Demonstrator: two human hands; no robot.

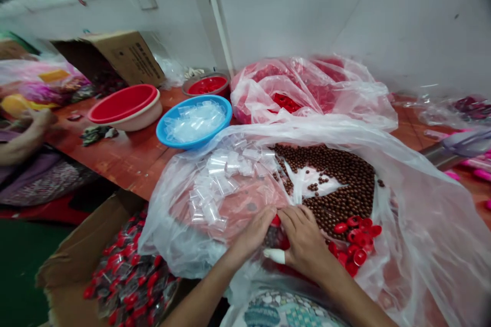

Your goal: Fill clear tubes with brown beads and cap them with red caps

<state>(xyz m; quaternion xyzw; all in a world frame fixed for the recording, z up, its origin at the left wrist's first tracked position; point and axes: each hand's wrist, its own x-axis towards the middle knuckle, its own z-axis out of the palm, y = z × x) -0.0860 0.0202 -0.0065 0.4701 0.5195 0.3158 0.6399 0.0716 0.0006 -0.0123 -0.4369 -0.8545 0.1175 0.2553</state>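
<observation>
My left hand [256, 231] and my right hand [304, 237] meet close to the front of the table. Between them is a small clear container with a red cap [275, 221], largely covered by my fingers; its lower part looks dark. Both hands are closed around it, and a white cover [275, 255] wraps my right thumb. Just beyond my right hand spread many brown beads [341, 184] on a clear plastic sheet [422, 204]. Red caps [356, 242] lie in a heap to its right. Clear, empty-looking little containers [226, 168] are scattered beyond my left hand.
A blue basin [163, 135] holds clear pieces; red and white basins [153, 112] stand left of it. Behind sits a bag of red parts [314, 87]. A carton [57, 271] of red-capped containers is below left. Another person's arm [26, 135] shows at far left.
</observation>
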